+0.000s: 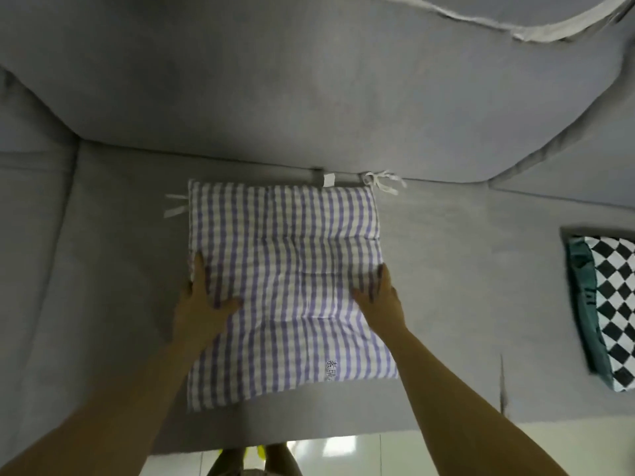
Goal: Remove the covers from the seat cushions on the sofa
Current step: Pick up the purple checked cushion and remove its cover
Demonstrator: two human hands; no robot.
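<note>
Because the striped cushion [288, 255] lies flat on the seat of the grey sofa [120, 269], its far edge against the backrest, it can be taken from either side. The left hand [202, 297] rests on its left edge and the right hand [378, 297] on its right edge. On both, the fingers look fairly straight along the border with the thumb spread over the top, so they press on it and do not clench.

It looks thin, quilted and soft, so it is probably light and will sag or fold if lifted by one corner. The cover [292, 341] seems loose cloth, not slippery, and should bunch easily between finger and thumb. Cloth ties [382, 182] sit at the far right corner, with another pair [175, 209] at the far left and a small white label [329, 179] between. The opening does not show from here. A seam along an edge would likely be the best place to grip. A checked cushion [611, 304] lies well apart to the right.
</note>
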